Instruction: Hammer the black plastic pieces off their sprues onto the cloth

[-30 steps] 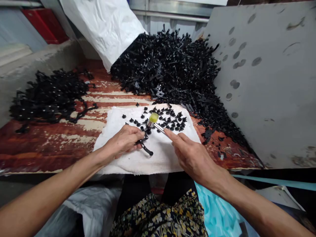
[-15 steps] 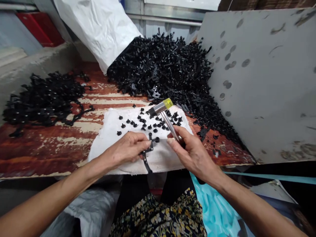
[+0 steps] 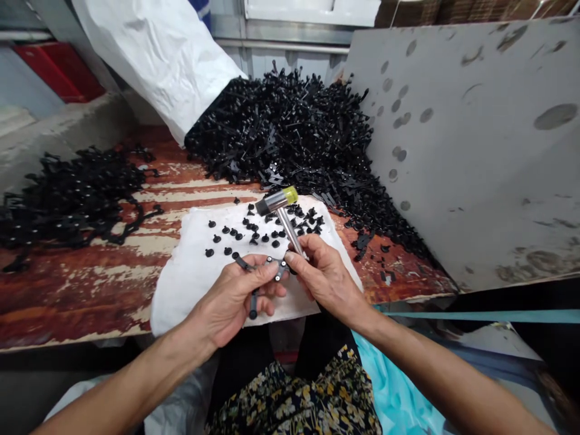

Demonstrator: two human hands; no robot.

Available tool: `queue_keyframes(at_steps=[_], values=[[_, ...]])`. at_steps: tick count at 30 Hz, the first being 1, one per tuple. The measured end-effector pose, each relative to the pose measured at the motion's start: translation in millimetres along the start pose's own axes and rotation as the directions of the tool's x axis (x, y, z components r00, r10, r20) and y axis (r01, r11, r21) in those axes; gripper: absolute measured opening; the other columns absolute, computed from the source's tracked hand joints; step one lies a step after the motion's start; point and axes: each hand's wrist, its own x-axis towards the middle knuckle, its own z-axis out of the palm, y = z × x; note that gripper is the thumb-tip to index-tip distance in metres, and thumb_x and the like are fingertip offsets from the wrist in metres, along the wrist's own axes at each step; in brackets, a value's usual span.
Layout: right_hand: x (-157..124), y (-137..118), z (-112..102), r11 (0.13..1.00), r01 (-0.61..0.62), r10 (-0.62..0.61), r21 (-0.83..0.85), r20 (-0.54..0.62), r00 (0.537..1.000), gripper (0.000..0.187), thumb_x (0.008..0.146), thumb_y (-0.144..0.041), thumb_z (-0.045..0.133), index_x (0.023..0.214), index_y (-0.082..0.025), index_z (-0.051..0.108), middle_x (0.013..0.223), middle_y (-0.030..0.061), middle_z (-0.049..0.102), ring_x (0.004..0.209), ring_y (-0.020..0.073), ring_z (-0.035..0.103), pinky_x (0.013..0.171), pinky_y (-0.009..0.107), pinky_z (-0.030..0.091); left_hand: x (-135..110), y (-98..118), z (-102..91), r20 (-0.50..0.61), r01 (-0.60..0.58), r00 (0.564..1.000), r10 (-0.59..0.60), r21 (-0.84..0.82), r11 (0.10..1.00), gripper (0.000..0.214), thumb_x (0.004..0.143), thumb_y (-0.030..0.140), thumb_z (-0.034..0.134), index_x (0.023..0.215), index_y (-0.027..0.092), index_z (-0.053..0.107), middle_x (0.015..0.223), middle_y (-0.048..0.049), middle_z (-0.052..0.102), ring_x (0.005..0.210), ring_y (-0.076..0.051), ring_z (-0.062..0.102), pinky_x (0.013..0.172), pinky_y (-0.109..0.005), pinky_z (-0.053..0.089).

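My left hand [image 3: 235, 296] is closed on a black plastic part [image 3: 260, 275] with several arms, lifted just above the white cloth [image 3: 190, 272]. My right hand [image 3: 324, 278] grips the metal handle of a small hammer [image 3: 281, 211] with a yellow and a black face, its head raised over the cloth. The right thumb and fingertips also touch the black part. Several small black studs [image 3: 254, 232] lie scattered on the cloth beyond my hands.
A big heap of black parts [image 3: 294, 133] spills from a white sack [image 3: 158, 54] at the back. A smaller heap [image 3: 67, 193] lies left on the worn red board [image 3: 90, 278]. A grey panel [image 3: 475, 151] leans on the right.
The left hand has lifted the black part off the cloth and drawn it closer. The right hand, hammer in grip, came in to meet it; the hammer head rose from the cloth.
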Motion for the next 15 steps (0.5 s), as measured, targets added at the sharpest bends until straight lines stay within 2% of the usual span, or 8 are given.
queue_keyframes(at_steps=[3,6,10,15], values=[[-2.2,2.6,-2.6,1.000,0.014,-0.014,-0.023,0.001,1.000,0.016,0.090,-0.039,0.058,0.085,-0.024,0.055,0.054,-0.0085,0.042,0.044,0.0101,0.037,0.040,0.022,0.026,6.8,6.5,6.2,-0.107,-0.011,0.994,0.007,-0.037,0.999,0.019,0.073,0.013,0.076,0.069,0.013,0.057,0.063,-0.0025,0.067,0.037,-0.005,0.049,0.030,-0.014,0.034],[-6.9,6.5,-13.4,1.000,0.006,-0.008,-0.027,-0.076,0.997,0.020,0.091,-0.043,0.058,0.088,-0.024,0.055,0.053,-0.0094,0.039,0.042,0.0093,0.034,0.039,0.022,0.023,18.3,15.0,4.9,-0.178,-0.045,0.983,0.045,0.002,0.999,0.022,0.078,0.007,0.069,0.065,0.013,0.053,0.060,-0.0033,0.067,0.029,-0.001,0.037,0.027,-0.011,0.022],[-12.6,12.8,-26.2,0.999,-0.001,-0.004,-0.044,-0.113,0.994,0.020,0.092,-0.043,0.056,0.089,-0.023,0.055,0.052,-0.0099,0.038,0.041,0.0091,0.032,0.040,0.023,0.023,32.0,21.9,1.7,-0.227,-0.080,0.968,0.103,0.110,0.991,0.022,0.081,0.007,0.066,0.063,0.011,0.054,0.060,-0.0061,0.069,0.026,0.001,0.033,0.027,-0.011,0.020],[-14.6,17.7,-29.2,0.999,0.003,-0.007,-0.044,-0.094,0.996,0.019,0.094,-0.042,0.053,0.091,-0.023,0.055,0.053,-0.0092,0.039,0.042,0.0099,0.034,0.042,0.024,0.025,39.9,24.4,1.3,-0.251,-0.081,0.961,0.118,0.153,0.985,0.016,0.081,0.006,0.064,0.068,0.011,0.056,0.060,-0.0064,0.069,0.026,0.001,0.031,0.027,-0.011,0.020]])
